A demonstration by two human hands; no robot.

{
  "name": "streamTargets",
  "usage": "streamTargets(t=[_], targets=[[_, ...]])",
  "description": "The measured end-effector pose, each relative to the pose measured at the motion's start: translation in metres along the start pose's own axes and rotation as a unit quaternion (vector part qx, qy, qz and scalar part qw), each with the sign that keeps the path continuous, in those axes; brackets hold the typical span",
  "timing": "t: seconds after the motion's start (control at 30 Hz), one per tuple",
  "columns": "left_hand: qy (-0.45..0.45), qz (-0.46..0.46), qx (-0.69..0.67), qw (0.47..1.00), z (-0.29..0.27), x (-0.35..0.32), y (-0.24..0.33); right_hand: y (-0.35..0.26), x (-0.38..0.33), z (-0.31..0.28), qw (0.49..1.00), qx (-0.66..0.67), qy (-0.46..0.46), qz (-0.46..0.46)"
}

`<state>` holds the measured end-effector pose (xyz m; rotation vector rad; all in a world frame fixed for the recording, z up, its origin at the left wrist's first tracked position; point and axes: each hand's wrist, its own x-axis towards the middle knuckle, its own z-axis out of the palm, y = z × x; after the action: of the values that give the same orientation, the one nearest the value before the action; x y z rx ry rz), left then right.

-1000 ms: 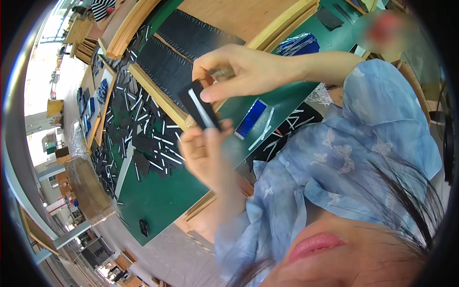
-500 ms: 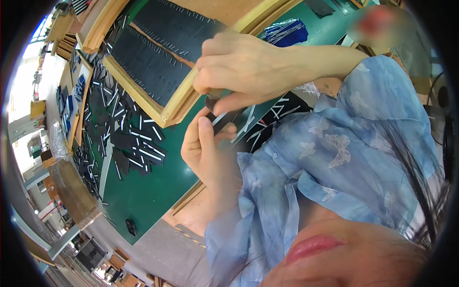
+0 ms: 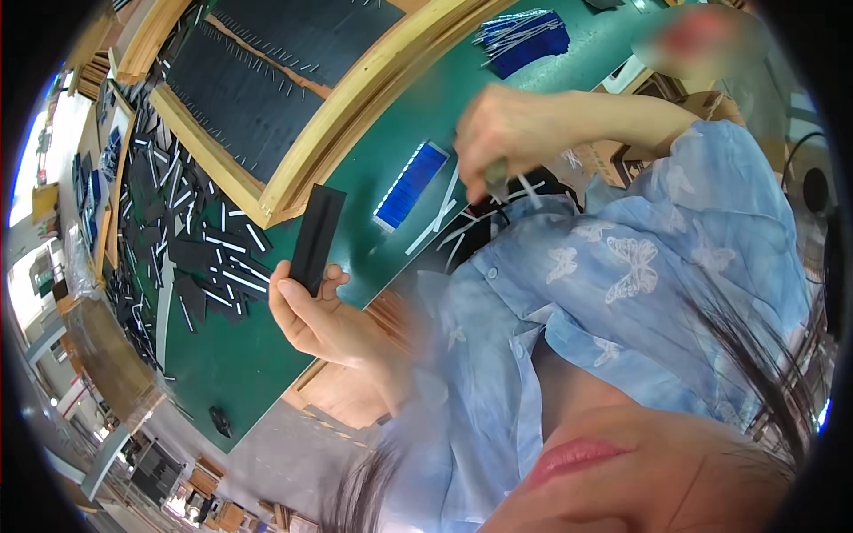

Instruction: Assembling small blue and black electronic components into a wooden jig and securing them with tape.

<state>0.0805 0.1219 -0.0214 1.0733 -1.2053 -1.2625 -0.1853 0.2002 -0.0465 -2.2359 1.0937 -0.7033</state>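
The left hand (image 3: 330,327) is gripping the lower end of a black strip (image 3: 320,235) between thumb and fingers, holding it tilted above the green table (image 3: 284,377), near a wooden frame (image 3: 355,105). The right hand (image 3: 494,142) is clasping a small object (image 3: 498,180), too blurred to identify. A blue panel (image 3: 411,188) is lying on the table between both hands.

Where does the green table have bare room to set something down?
Bare green table shows between the dark scraps, the small black object and the left hand; a narrower patch lies between the wooden frame and blue panel. It's crowded across the scraps and around the loose white strips.
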Motion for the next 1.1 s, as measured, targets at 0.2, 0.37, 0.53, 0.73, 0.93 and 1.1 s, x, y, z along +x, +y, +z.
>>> streamTargets(t=[0.2,0.37,0.53,0.73,0.93,1.1], targets=[[-0.008,-0.040,-0.036,0.999,-0.009,-0.001,-0.012,0.016,0.014,0.003,0.983,-0.093,0.128,0.095],[0.002,-0.046,-0.031,0.998,-0.011,-0.006,-0.017,0.019,0.013,0.008,0.982,-0.113,0.143,0.051],[-0.002,-0.025,-0.035,0.999,-0.021,-0.008,-0.029,0.001,0.016,-0.004,0.970,-0.207,0.126,-0.005],[-0.047,-0.093,-0.056,0.993,-0.003,-0.011,-0.023,-0.025,0.025,-0.016,0.959,-0.220,0.146,-0.098],[-0.148,-0.144,-0.102,0.973,0.020,-0.020,-0.016,-0.025,0.026,-0.015,0.982,-0.077,0.175,0.014],[-0.159,-0.152,-0.101,0.970,0.024,-0.024,-0.014,-0.029,0.020,-0.019,0.980,-0.060,0.182,0.045]])
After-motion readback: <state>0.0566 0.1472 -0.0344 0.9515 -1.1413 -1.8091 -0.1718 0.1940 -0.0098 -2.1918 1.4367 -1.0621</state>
